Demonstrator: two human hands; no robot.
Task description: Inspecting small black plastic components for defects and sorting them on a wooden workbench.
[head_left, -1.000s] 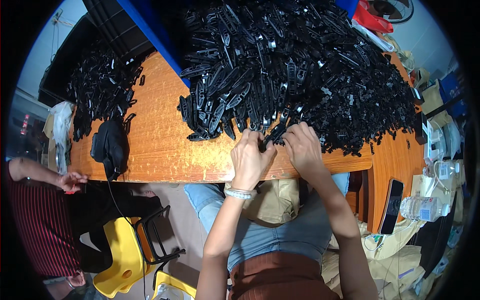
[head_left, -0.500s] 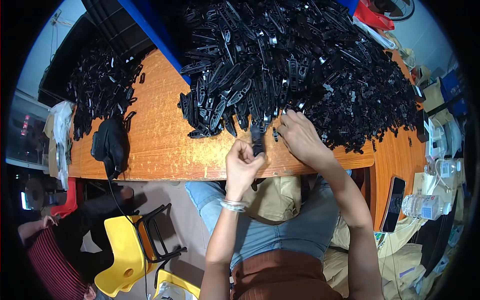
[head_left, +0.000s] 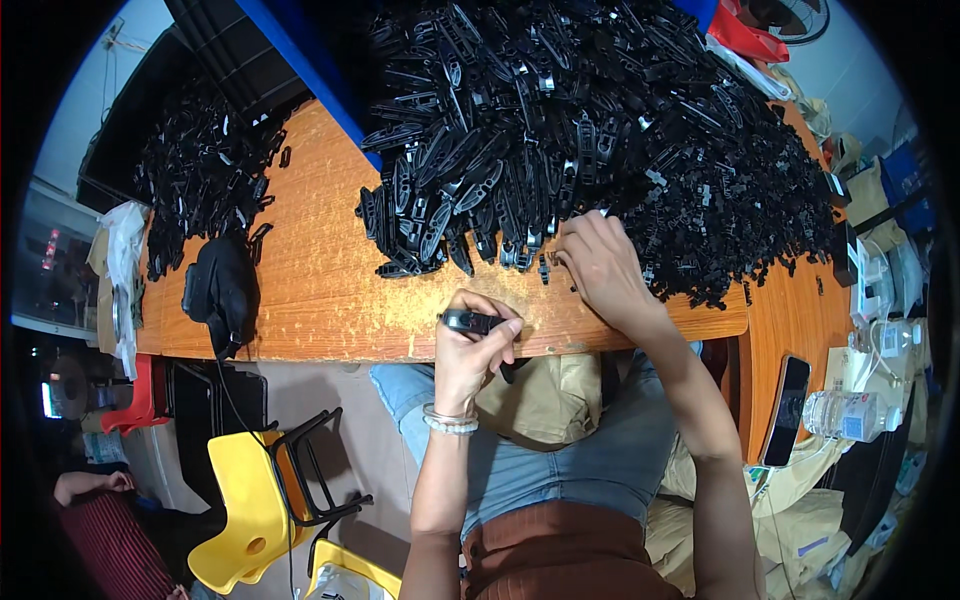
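My left hand [head_left: 468, 362], with a beaded bracelet at the wrist, is closed around a black plastic clip [head_left: 466, 320] just above the table's near edge. The clip lies crosswise in the fingers, and its right end is partly covered by them. Beyond it spreads a large heap of long black plastic clips [head_left: 440, 195]. My right hand [head_left: 605, 270] rests at the heap's front, fingers bent and drawn together, the tips partly hidden. Beside those fingertips lies a small black part [head_left: 543, 268]. A mound of smaller black parts [head_left: 720, 220] adjoins on the right.
At the left of the wooden table [head_left: 310, 240] are another pile of black parts [head_left: 200, 160] and a black corded object [head_left: 222, 290]. A blue bin edge [head_left: 310, 75] borders the heap. A phone [head_left: 786, 410] and plastic bottle [head_left: 850, 414] sit right. Yellow chairs [head_left: 240, 500] and a person [head_left: 110, 535] are lower left.
My left hand has drawn back slightly toward me and turned, bringing the black clip crosswise. My right hand has barely shifted. The person at lower left has moved down and away from the table.
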